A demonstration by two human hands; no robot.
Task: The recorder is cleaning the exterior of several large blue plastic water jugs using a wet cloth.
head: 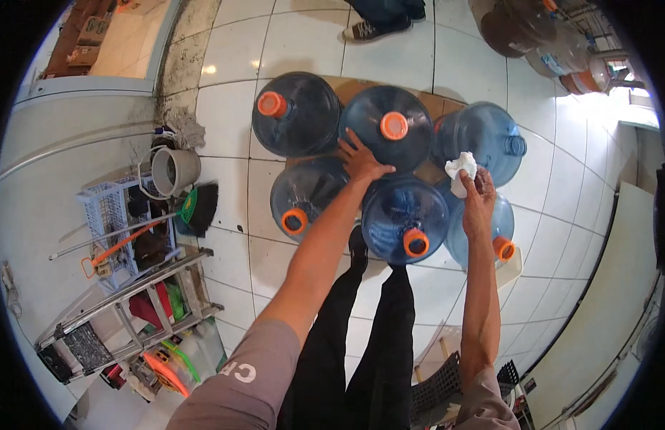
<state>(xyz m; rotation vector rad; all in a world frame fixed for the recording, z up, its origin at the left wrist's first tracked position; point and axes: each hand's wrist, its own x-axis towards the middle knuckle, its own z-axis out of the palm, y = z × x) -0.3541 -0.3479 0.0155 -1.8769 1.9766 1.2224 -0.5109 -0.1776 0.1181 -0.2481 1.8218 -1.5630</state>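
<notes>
Several large blue plastic water jugs stand in two rows before me. My left hand [363, 163], fingers spread, rests on the near side of the back-middle jug [367, 115], which has an orange cap [394, 126]. In my right hand [478, 192] is a crumpled white tissue or cloth [461, 169], raised over the right-hand jugs. The back-right jug [474, 131] leans or lies with its bare neck to the right. At back left, a jug [305, 129] wears an orange cap. Orange rings circle the open mouths of the front-left [289, 188], front-middle [399, 209] and front-right jugs [480, 220].
Cardboard [359, 86] lies beneath the jugs on white floor tiles [300, 32]. A person's shoe [364, 31] is beyond them. Along the left wall are a bucket [175, 171], a broom [198, 209], a blue crate [109, 215] and a metal stepladder [123, 317]. More large bottles [558, 54] are at upper right.
</notes>
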